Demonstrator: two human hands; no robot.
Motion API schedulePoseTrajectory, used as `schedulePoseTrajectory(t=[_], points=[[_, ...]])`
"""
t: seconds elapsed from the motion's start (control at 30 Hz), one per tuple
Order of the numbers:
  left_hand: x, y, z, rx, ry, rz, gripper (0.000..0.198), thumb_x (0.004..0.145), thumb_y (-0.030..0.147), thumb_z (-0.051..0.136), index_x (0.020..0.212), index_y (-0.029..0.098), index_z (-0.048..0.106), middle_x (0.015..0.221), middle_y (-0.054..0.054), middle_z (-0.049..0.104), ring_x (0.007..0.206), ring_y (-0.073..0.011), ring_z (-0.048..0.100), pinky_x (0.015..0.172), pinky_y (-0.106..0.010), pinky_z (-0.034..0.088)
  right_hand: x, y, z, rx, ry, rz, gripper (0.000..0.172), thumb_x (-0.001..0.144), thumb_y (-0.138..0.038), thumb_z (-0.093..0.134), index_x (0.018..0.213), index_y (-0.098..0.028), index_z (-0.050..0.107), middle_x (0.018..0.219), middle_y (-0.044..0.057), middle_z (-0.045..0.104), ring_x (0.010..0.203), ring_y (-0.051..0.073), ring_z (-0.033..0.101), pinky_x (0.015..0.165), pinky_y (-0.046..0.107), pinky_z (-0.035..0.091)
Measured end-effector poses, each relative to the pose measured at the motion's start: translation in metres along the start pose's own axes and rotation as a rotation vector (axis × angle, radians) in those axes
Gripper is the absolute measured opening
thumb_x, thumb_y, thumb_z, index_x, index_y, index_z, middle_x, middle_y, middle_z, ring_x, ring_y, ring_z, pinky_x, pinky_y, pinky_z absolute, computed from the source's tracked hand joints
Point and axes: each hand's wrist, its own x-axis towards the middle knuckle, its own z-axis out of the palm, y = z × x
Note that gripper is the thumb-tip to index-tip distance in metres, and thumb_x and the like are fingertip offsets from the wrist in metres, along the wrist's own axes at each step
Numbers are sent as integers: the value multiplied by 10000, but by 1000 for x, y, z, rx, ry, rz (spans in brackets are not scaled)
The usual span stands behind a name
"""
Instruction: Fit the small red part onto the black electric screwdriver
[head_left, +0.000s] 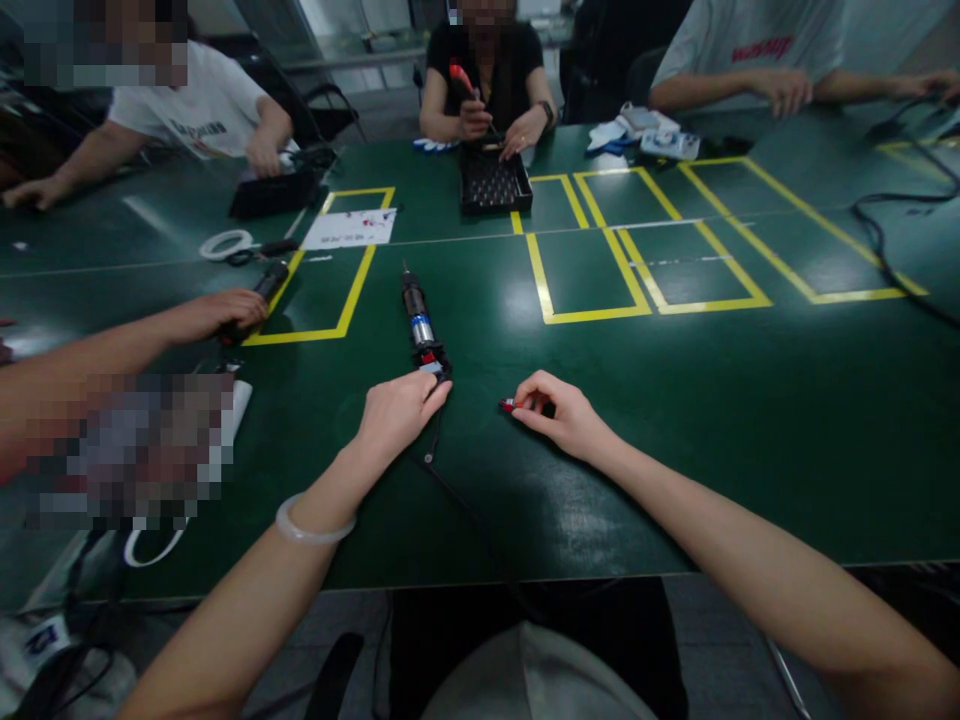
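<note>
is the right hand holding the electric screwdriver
No, the right hand pinches a small red-and-black piece, apart from the electric screwdriver, whose rear end the left hand holds.

1. Green table [750,420], marked with yellow tape outlines [596,317].
2. White printed sheet [349,228], laid flat, partly over the leftmost outlines.
3. White ring [208,246], just beside a dark-handled tool [281,246], too blurred to name.
4. Black tray [495,208], small light spots inside, in front of a person in black [517,65].
5. Blue-and-white bundle [609,137] beside a pale boxy object [670,145], near the far edge.
6. Dark box [274,193] near a person in white [214,100], far left.
7. Black cable [889,270], curving at far right.
</note>
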Motion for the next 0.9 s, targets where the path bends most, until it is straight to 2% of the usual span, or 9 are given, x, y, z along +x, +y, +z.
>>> schedulePoseTrajectory(t=[0.23,0.37,0.7,0.83,0.9], points=[[-3,21,0,-101,-8,355,429,1020,407,378,742,169,600,786,-59,674,726,-169,602,629,-279,370,-1,-4,-4,-162,7,-86,36,917,-196,592,897,-212,566,914,38,584,815,167,559,718,294,464],[-5,32,-4,-138,-22,469,395,1015,383,413,752,162,609,776,-50,652,733,-163,586,659,-279,377,-3,-6,-5,-277,-11,-102,42,926,-181,578,903,-210,560,937,51,586,888,196,567,777,317,466],[-7,32,-6,-149,-35,537,397,1014,385,414,756,163,618,793,-49,633,723,-163,561,659,-302,376,-3,-3,0,-507,-27,-158,34,949,-212,572,949,-202,604,1011,82,604,951,223,575,805,330,483],[-8,35,-8,-152,-65,505,410,1017,390,392,788,159,641,828,-58,654,771,-168,593,679,-292,402,-3,-1,2,-547,-6,-153,51,948,-227,586,949,-205,632,971,72,602,925,216,582,779,318,489],[-11,40,-13,-128,-102,441,413,1014,393,383,812,160,656,851,-63,668,807,-179,618,679,-286,414,-3,1,2,-516,-11,-161,69,952,-219,575,971,-200,639,962,68,612,923,209,595,789,316,503]])
